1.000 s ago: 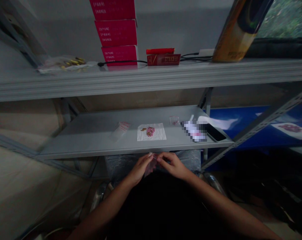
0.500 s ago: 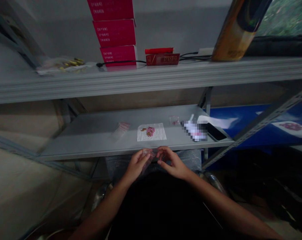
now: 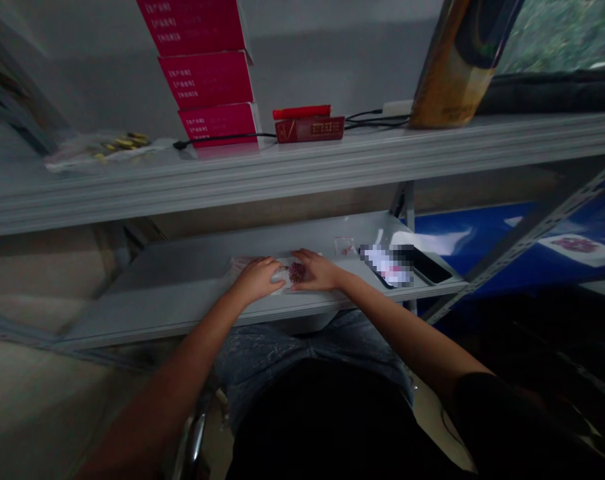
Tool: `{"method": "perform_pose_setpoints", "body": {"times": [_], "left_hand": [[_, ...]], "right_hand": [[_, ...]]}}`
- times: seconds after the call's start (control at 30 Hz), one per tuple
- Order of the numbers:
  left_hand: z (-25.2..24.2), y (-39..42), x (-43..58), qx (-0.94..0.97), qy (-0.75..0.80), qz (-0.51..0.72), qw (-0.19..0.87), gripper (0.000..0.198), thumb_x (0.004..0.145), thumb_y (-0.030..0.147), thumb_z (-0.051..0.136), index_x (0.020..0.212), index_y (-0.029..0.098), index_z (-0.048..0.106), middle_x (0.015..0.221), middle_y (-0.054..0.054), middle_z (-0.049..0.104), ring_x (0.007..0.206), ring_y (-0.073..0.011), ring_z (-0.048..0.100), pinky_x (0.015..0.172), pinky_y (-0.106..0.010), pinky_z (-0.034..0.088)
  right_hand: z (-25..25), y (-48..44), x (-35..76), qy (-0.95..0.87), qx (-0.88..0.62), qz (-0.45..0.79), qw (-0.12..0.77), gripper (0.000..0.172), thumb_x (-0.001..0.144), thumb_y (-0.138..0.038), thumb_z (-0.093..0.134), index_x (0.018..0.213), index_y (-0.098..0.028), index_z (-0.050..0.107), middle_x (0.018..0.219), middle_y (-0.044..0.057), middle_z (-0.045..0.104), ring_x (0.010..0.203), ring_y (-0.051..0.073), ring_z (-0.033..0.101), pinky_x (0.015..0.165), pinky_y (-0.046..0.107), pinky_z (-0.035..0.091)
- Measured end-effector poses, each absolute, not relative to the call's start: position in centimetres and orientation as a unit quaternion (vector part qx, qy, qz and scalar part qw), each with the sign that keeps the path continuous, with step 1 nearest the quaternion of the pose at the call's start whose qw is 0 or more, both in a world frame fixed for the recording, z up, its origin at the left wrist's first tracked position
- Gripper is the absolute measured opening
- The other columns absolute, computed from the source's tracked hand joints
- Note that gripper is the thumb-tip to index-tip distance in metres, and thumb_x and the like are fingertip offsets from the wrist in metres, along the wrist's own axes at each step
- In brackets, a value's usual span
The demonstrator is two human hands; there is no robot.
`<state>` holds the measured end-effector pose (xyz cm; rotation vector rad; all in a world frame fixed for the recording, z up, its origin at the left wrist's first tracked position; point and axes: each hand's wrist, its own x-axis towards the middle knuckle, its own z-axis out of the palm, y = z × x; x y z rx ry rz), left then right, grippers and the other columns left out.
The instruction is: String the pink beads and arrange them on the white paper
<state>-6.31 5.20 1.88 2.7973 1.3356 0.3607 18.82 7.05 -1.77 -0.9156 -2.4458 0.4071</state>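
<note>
Grey steel shelf [image 3: 172, 283], lower level: L hand [image 3: 257, 280] & R hand [image 3: 317, 270] palm-down, apart, nothing clamped, either side of red bead pile [image 3: 296, 272] on white paper sheet [image 3: 283, 283]. Small plastic bag [image 3: 345, 247] just past R, phone [image 3: 429, 267] further R. Risk: finger slip scatters beads off shelf edge.

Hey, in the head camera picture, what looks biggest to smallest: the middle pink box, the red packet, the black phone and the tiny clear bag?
1. Middle pink box
2. Red packet and black phone: they look close in size, and the phone is partly covered, so I can't rank them.
3. Tiny clear bag
</note>
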Motion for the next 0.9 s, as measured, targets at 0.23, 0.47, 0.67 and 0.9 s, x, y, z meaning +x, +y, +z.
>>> {"method": "perform_pose_setpoints", "body": {"times": [0.23,0.47,0.67,0.9], "left_hand": [[3.2,6.2,-5.6,0.905,0.424,0.04,-0.015,0.023,0.085,0.033,0.073,0.102,0.018,0.077,0.108,-0.014,0.071,0.106,-0.0325,0.063,0.1,-0.043,0.044],[5.2,6.1,-4.5,0.909,0.388,-0.068,-0.136,0.032,0.09,0.038,0.067,0.114,0.017,0.075,0.119,-0.016,0.068,0.117,-0.0341,0.058,0.106,-0.047,0.039],[5.8,5.7,-3.7,0.904,0.375,-0.086,-0.186,0.03,0.087,0.025,0.069,0.116,0.019,0.074,0.13,-0.017,0.062,0.124,-0.0367,0.055,0.105,-0.05,0.041],[5.3,5.7,-3.6,0.909,0.367,-0.091,-0.177,0.035,0.088,0.025,0.069,0.122,0.015,0.07,0.134,-0.018,0.061,0.125,-0.0344,0.057,0.106,-0.044,0.044]], "right_hand": [[-4.5,9.4,17.4,-0.908,-0.356,0.124,0.186,0.11,0.083,-0.077,0.069,0.159,-0.004,0.038,0.161,0.028,0.041,0.15,0.045,0.037,0.126,0.057,0.025],[-4.7,9.2,17.4,-0.915,-0.377,0.072,0.122,0.104,0.09,-0.082,0.053,0.161,-0.007,0.035,0.166,0.024,0.034,0.155,0.041,0.03,0.129,0.054,0.019],[-4.9,9.2,17.3,-0.915,-0.374,0.066,0.137,0.108,0.09,-0.083,0.051,0.162,-0.004,0.034,0.166,0.027,0.032,0.155,0.041,0.03,0.128,0.054,0.02],[-4.9,9.1,17.3,-0.915,-0.369,0.054,0.152,0.104,0.091,-0.081,0.052,0.158,-0.003,0.04,0.163,0.028,0.038,0.152,0.041,0.036,0.127,0.054,0.023]]}}
